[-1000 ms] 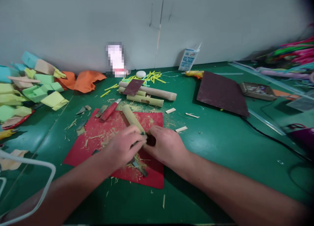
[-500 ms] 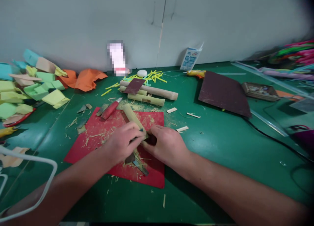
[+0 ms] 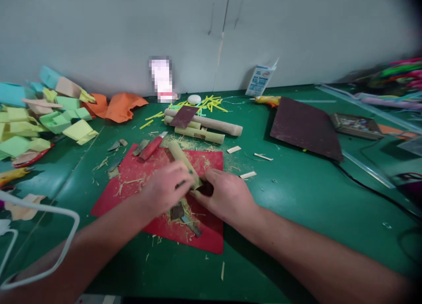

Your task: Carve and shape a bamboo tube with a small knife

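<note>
Pale bamboo stick [image 3: 182, 160] lay slanted over the red cutting mat [image 3: 132, 194] on the green table [image 3: 296, 198]. The left hand [image 3: 165, 192] was curled closed around its near part. The right hand [image 3: 227, 196] pinched a dark brown scrap [image 3: 207, 189] against its end. Far right, a shallow rectangular tray [image 3: 358, 124] held contents too blurred to identify. The stick's near end was hidden by fingers.

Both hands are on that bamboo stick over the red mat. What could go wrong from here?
The right hand presses a dark scrap against the end of the bamboo stick; a slip could scrape the left hand gripping close by. A blade-like piece lies on the red mat just under both hands and might nick them.
</note>
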A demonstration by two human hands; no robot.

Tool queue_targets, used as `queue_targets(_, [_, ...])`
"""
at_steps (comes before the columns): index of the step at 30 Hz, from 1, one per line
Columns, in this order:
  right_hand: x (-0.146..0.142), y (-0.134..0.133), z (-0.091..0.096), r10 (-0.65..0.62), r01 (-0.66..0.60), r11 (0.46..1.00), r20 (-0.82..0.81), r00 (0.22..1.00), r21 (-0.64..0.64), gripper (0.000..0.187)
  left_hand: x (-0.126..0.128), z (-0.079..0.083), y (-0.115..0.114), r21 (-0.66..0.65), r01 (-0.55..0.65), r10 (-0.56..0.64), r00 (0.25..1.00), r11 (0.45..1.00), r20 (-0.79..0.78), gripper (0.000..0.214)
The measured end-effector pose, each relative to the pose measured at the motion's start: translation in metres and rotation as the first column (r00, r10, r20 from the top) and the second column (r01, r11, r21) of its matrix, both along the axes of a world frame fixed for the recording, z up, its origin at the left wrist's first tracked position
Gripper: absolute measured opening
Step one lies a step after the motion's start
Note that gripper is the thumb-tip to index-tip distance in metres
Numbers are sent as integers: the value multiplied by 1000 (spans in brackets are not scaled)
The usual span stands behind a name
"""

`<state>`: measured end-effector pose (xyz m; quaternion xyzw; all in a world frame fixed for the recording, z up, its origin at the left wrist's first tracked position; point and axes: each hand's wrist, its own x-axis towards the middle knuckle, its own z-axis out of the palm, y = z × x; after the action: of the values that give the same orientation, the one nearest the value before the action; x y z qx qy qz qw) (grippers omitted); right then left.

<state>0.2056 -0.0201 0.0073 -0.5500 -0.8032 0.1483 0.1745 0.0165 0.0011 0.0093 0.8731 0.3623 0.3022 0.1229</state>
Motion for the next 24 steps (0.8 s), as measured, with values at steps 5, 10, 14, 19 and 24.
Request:
queue_targets(5, [0, 0, -1, -5, 5, 1000, 10, 1000, 3, 23, 3, 0, -4, -26, -22, 23, 999, 999, 44, 12])
queue_targets(10, [0, -1, 1, 9, -9, 1000, 3, 1000, -11, 18, -2, -3, 3, -47, 35, -36, 999, 998, -12, 13])
queue_targets(14, [0, 0, 2, -8, 8, 1000, 8, 1000, -28, 23, -9, -4, 13, 20, -155, 154, 987, 988, 50, 13])
queue_targets(19, [0, 0, 0, 7, -7, 1000, -5, 1000, -14, 21, -8, -2, 6, -72, 0, 1, 1000, 997, 25, 14])
queue_targets(24, [0, 0, -1, -11, 11, 1000, -2, 1000, -23, 22, -8, 0, 6, -56, -113, 115, 993, 992, 23, 13])
